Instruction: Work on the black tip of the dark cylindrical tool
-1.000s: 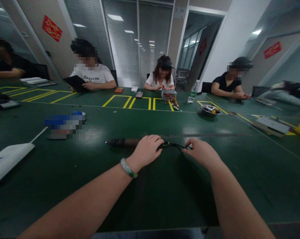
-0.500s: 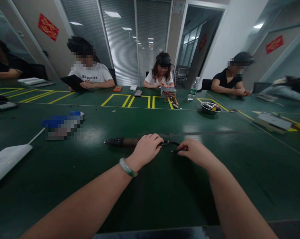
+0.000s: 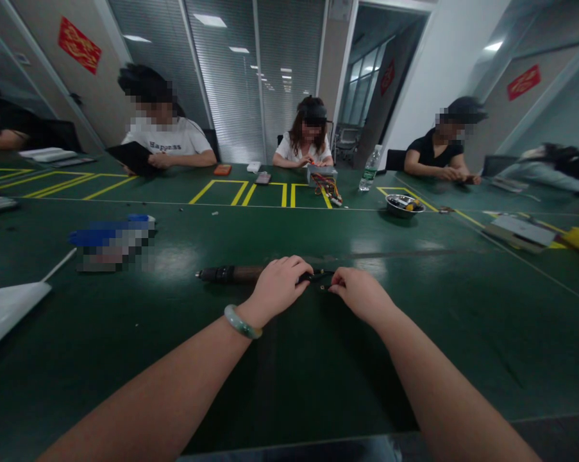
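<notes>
A dark, rod-shaped tool [image 3: 231,274] lies on the green table [image 3: 289,359], its tip pointing left. My left hand [image 3: 279,289], with a pale green bangle on the wrist, is closed over the tool's right end. A thin black cable [image 3: 318,277] runs from under that hand to my right hand [image 3: 359,295], whose fingertips pinch the cable close to my left hand. Both forearms reach in from the bottom of the view.
Several people sit along the far side. A white flat object [image 3: 5,311] and a blue blurred pile [image 3: 111,240] lie to the left. Farther off are a metal bowl [image 3: 401,205], a water bottle [image 3: 369,168], a box with coloured wires [image 3: 324,179], and flat panels [image 3: 524,231] at right.
My right hand has slid left along the cable toward my left hand, shortening the loop between them. My left hand has stayed on the tool.
</notes>
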Tool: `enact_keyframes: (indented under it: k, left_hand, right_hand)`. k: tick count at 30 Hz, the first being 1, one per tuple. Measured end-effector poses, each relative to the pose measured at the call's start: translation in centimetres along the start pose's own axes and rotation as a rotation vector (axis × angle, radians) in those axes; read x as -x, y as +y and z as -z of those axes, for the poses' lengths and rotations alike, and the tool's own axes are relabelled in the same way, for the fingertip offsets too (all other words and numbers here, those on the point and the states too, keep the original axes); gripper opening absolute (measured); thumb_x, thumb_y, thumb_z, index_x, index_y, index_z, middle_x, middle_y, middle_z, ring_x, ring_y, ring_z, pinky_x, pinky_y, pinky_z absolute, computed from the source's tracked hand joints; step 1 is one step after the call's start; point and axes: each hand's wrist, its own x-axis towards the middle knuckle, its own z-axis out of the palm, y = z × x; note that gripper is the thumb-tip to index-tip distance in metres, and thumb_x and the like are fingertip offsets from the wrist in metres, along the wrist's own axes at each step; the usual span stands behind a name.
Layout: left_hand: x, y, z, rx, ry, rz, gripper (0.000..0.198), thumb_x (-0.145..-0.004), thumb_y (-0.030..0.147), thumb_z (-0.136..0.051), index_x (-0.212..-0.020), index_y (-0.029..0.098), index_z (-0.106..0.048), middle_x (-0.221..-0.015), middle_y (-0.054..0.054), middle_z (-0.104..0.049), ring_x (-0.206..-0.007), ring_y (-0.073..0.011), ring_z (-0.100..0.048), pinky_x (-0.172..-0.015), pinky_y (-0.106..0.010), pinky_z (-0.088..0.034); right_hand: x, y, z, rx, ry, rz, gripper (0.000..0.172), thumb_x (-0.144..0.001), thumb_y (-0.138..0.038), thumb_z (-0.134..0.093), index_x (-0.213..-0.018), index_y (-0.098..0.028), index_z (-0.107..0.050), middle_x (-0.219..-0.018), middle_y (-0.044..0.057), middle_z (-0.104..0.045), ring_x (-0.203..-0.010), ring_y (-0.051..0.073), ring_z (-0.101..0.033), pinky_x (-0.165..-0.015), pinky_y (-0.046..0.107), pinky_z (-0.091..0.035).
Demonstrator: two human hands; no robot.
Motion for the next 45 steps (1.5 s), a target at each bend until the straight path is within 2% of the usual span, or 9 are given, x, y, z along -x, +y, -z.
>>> enact_keyframes:
  k: [5,8,12,16,28,32,37,42,45]
  left_hand:
    - [0.1,0.0,-0.1,0.001,-0.007,0.005,0.017,-0.089,0.026,-0.059,-0.106,0.025,-0.06,-0.11,-0.001,-0.058,-0.1,-0.0202,-0.055,-0.087,-0.038,-0.043]
    - [0.1,0.0,0.0,-0.004,-0.009,0.008,0.016,-0.09,0.026,-0.059,-0.106,0.025,-0.06,-0.11,-0.002,-0.058,-0.1,-0.02,-0.055,-0.087,-0.037,-0.044]
    - [0.1,0.0,0.0,-0.001,0.004,0.002,0.016,-0.09,0.027,-0.058,-0.106,0.025,-0.06,-0.11,-0.002,-0.058,-0.1,-0.0205,-0.055,-0.086,-0.037,-0.044]
    - [0.1,0.0,-0.1,0.002,0.012,-0.001,0.017,-0.089,0.025,-0.059,-0.106,0.024,-0.059,-0.109,-0.002,-0.059,-0.099,-0.0205,-0.056,-0.087,-0.037,-0.043]
    - [0.1,0.0,0.0,0.018,0.027,0.001,0.016,-0.088,0.025,-0.061,-0.104,0.025,-0.06,-0.107,-0.001,-0.06,-0.098,-0.0206,-0.056,-0.085,-0.037,-0.044]
    - [0.1,0.1,0.1,0.026,0.027,0.006,0.016,-0.088,0.026,-0.06,-0.104,0.024,-0.06,-0.108,-0.001,-0.06,-0.098,-0.0204,-0.056,-0.087,-0.037,-0.044]
    - [0.2,0.1,0.1,0.022,0.008,0.013,0.018,-0.088,0.027,-0.06,-0.106,0.024,-0.06,-0.11,-0.002,-0.06,-0.101,-0.0203,-0.057,-0.089,-0.037,-0.044]
    - [0.1,-0.2,0.0,0.017,0.018,0.016,0.016,-0.087,0.026,-0.062,-0.102,0.023,-0.06,-0.108,-0.002,-0.06,-0.099,-0.0204,-0.057,-0.089,-0.037,-0.044]
    - [0.1,-0.2,0.1,0.003,0.019,0.006,0.016,-0.087,0.025,-0.061,-0.103,0.023,-0.06,-0.108,-0.002,-0.06,-0.099,-0.0203,-0.057,-0.09,-0.037,-0.044]
  right_hand:
    - [0.1,-0.1,-0.3,-0.016,-0.017,-0.109,0.015,-0.089,-0.03,-0.059,-0.089,-0.022,-0.071,-0.085,0.003,-0.068,-0.078,0.018,-0.061,-0.068,0.027,-0.04]
    - [-0.1,0.0,-0.2,-0.021,-0.01,-0.076,0.015,-0.089,-0.031,-0.059,-0.089,-0.024,-0.072,-0.085,0.002,-0.068,-0.076,0.018,-0.06,-0.068,0.027,-0.04]
    - [-0.7,0.1,-0.9,-0.033,0.122,0.028,0.013,-0.088,-0.03,-0.061,-0.09,-0.024,-0.072,-0.09,0.0,-0.068,-0.08,0.017,-0.06,-0.071,0.027,-0.04]
    - [-1.4,0.1,-2.4,-0.159,0.209,0.114,0.009,-0.086,-0.027,-0.063,-0.085,-0.025,-0.071,-0.09,-0.002,-0.068,-0.082,0.014,-0.06,-0.072,0.024,-0.04]
    - [-1.3,-0.7,-3.6,-0.317,0.257,0.019,0.009,-0.085,-0.027,-0.064,-0.08,-0.025,-0.07,-0.078,-0.003,-0.069,-0.071,0.014,-0.061,-0.063,0.024,-0.039]
    - [-1.5,-0.6,-3.8,-0.277,0.27,0.031,0.008,-0.087,-0.027,-0.063,-0.085,-0.025,-0.07,-0.082,-0.002,-0.069,-0.074,0.015,-0.062,-0.067,0.025,-0.041]
    - [-1.7,-0.7,-4.1,-0.104,0.31,0.147,0.009,-0.091,-0.022,-0.057,-0.093,-0.02,-0.066,-0.09,0.002,-0.067,-0.085,0.018,-0.062,-0.076,0.028,-0.043]
    - [-2.3,-1.0,-4.1,0.001,0.326,0.23,0.04,-0.094,-0.016,-0.05,-0.133,-0.016,-0.048,-0.106,0.006,-0.065,-0.093,0.019,-0.06,-0.083,0.028,-0.044]
    - [-2.6,-1.1,-3.9,0.123,0.279,0.279,0.033,-0.095,-0.015,-0.046,-0.127,-0.019,-0.056,-0.107,0.007,-0.063,-0.092,0.019,-0.059,-0.083,0.028,-0.043]
